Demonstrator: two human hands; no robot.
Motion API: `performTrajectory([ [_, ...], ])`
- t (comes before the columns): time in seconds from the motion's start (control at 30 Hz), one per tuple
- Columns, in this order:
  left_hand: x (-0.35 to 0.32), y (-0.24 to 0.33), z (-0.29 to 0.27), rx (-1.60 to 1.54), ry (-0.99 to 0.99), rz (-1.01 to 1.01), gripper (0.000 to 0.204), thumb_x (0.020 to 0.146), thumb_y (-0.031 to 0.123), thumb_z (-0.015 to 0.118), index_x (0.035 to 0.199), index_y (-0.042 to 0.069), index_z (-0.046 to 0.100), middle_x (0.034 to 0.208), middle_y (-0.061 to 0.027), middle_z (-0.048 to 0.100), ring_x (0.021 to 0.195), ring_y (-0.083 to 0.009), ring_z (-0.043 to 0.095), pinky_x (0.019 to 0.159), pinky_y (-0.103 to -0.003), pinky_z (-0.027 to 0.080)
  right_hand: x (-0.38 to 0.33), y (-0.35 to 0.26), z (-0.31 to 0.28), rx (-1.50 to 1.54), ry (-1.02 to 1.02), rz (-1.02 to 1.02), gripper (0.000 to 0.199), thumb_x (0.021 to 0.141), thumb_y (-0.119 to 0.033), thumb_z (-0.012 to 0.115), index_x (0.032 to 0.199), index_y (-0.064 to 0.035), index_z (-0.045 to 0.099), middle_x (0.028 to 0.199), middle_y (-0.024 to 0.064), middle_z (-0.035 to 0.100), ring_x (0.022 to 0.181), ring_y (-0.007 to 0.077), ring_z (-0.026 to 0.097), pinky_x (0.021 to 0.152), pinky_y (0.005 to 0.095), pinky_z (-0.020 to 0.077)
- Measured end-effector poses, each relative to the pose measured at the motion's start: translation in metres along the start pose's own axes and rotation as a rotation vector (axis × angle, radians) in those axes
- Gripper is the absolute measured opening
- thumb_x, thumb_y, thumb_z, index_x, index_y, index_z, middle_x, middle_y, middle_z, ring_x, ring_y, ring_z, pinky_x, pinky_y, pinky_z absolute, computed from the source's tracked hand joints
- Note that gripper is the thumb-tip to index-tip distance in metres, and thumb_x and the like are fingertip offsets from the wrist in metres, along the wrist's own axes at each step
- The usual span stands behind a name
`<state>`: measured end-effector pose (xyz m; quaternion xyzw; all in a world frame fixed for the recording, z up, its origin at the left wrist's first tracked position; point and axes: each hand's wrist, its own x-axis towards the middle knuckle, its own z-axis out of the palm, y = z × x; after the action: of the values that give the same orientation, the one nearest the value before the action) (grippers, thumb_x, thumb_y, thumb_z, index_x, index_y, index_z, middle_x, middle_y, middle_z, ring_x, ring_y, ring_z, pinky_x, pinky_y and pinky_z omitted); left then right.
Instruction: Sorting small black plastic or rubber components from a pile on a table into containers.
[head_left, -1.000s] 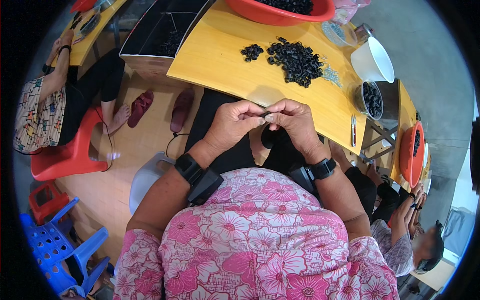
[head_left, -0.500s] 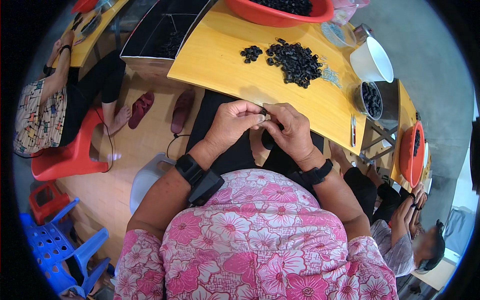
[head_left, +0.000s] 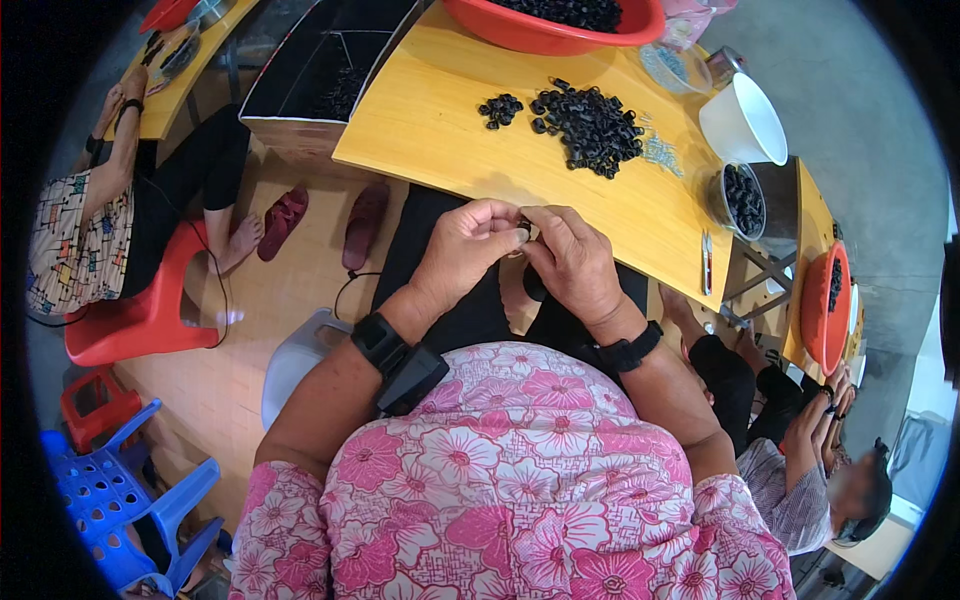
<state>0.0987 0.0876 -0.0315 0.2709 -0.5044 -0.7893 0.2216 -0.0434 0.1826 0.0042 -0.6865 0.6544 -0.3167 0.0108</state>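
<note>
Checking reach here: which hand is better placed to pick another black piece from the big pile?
Probably the right hand: the large pile of black pieces lies ahead on its side of the yellow table. The left hand sits farther left.

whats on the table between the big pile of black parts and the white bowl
In the head view, a small scatter of pale metal bits lies on the yellow table between the big pile of black parts and the white bowl; otherwise bare tabletop.

Bright even daylight, fisheye-bent dark rim.
</note>
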Motion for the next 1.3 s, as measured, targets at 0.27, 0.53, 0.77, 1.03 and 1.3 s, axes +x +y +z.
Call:
performTrajectory([
  [0.27,-0.002,-0.001,-0.005,0.073,-0.200,0.146,0.057,0.080,-0.002,0.071,0.134,0.000,0.050,0.095,0.0045,0.055,0.081,-0.0026,0.050,0.075,-0.017,0.045,-0.002,0.006,0.000,0.148,-0.112,0.070,0.039,0.078,-0.003,0.066,0.115,-0.0040,0.053,0.097,0.0163,0.058,0.081,0.0357,0.062,0.068,0.0398,0.0517],
  [0.53,-0.003,0.004,-0.003,0.252,-0.136,0.199,0.048,0.079,0.000,0.073,0.125,-0.002,0.057,0.090,0.0030,0.057,0.076,-0.0026,0.049,0.069,-0.017,0.045,-0.002,0.009,-0.001,0.222,-0.159,0.071,0.042,0.078,-0.002,0.064,0.119,-0.0037,0.051,0.096,0.0174,0.058,0.081,0.0368,0.062,0.068,0.0408,0.0514],
  [0.77,-0.001,0.003,-0.006,0.205,-0.109,0.171,0.031,0.089,0.002,0.062,0.119,-0.004,0.061,0.099,-0.0023,0.065,0.089,-0.0066,0.058,0.078,-0.021,0.050,-0.001,-0.002,-0.003,0.146,-0.198,0.046,0.043,0.079,-0.006,0.066,0.119,-0.0037,0.053,0.096,0.0167,0.059,0.079,0.0357,0.063,0.068,0.0407,0.0522],
  [1.03,-0.003,0.004,-0.004,0.036,-0.101,0.116,0.034,0.091,0.001,0.057,0.125,-0.003,0.058,0.098,-0.0007,0.062,0.087,-0.0056,0.056,0.079,-0.020,0.048,-0.002,-0.001,0.000,0.180,-0.117,0.083,0.040,0.080,-0.011,0.069,0.117,-0.0053,0.055,0.098,0.0161,0.059,0.082,0.0347,0.063,0.069,0.0392,0.0523],
  [1.3,-0.003,0.005,-0.006,-0.026,-0.162,0.114,0.037,0.090,0.000,0.057,0.127,-0.002,0.056,0.092,0.0019,0.059,0.082,-0.0038,0.053,0.076,-0.019,0.046,-0.003,-0.002,0.003,0.175,-0.115,0.050,0.037,0.080,-0.011,0.069,0.114,-0.0039,0.054,0.096,0.0170,0.057,0.077,0.0348,0.062,0.066,0.0404,0.0522],
])
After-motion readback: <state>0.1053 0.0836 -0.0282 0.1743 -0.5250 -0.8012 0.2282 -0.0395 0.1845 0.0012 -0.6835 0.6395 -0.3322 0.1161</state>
